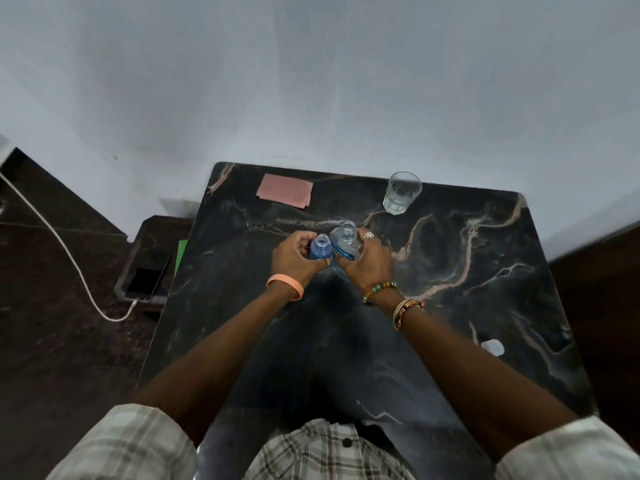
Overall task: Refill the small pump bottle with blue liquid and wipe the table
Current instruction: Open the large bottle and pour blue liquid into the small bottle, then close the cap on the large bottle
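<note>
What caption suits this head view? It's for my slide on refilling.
Left hand holds small blue bottle, right hand the larger clear bottle, both uncapped.

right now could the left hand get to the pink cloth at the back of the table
Probably yes, but not freely: the left hand is wrapped around the small blue bottle. Bare tabletop lies between it and the pink cloth, so once the bottle is let go the way looks open.

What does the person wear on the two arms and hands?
Both arms have pale plaid sleeves rolled up past the elbows. The left hand has an orange band on its wrist. The right hand has a silver ring, a bead bracelet in green and brown, and an orange-and-white thread band with lettering.
</note>
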The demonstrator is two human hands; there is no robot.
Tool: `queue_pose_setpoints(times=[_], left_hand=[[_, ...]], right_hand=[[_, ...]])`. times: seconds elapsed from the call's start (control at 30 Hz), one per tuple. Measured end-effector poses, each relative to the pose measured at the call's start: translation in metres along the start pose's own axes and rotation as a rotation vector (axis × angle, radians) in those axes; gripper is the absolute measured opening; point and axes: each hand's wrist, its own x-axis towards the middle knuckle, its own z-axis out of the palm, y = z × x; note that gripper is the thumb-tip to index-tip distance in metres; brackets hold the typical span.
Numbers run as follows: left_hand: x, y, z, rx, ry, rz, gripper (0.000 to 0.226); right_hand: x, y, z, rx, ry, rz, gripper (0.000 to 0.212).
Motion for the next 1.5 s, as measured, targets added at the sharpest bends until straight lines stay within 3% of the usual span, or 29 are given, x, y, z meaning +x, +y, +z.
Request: queue_pose_setpoints(times=[0.2,0.5,0.73,1.03,1.17,1.27,1.4,1.5], left_hand=[[-0.012,-0.032,0.006,0.055,-0.032,-0.066,0.048],[-0.015,-0.055,0.012,0.139,-0.058,-0.131,0.048],[-0.012,-0.061,0.011,0.125,-0.07,-0.139,0.05],[-0.01,-0.063,0.007,0.226,-0.15,-0.088,0.076],[-0.014,-0.055,-0.012,0.199,-0.215,0.046,0.098],[-0.014,-0.043,-0.031,0.179,-0.131,0.185,0.104],[0.0,-0.004,-0.037,0.231,0.045,0.443,0.095],[0.013,0.037,-0.006,0.218,0.06,0.591,0.077]], right_hand=[[-0.016,0.01,0.02,-0.012,-0.092,0.009,0.041],[-0.026,0.017,0.036,-0.048,-0.088,0.016,0.043],[-0.027,0.028,0.047,-0.068,-0.091,0.024,0.06],[-0.02,0.032,0.043,-0.031,-0.092,0.015,0.054],[-0.013,0.039,0.026,-0.019,-0.037,0.044,0.049],[-0.005,0.045,0.007,0.002,0.028,0.073,0.047],[0.01,0.055,-0.026,0.018,0.143,0.123,0.042],[0.022,0.064,-0.056,0.019,0.238,0.149,0.042]])
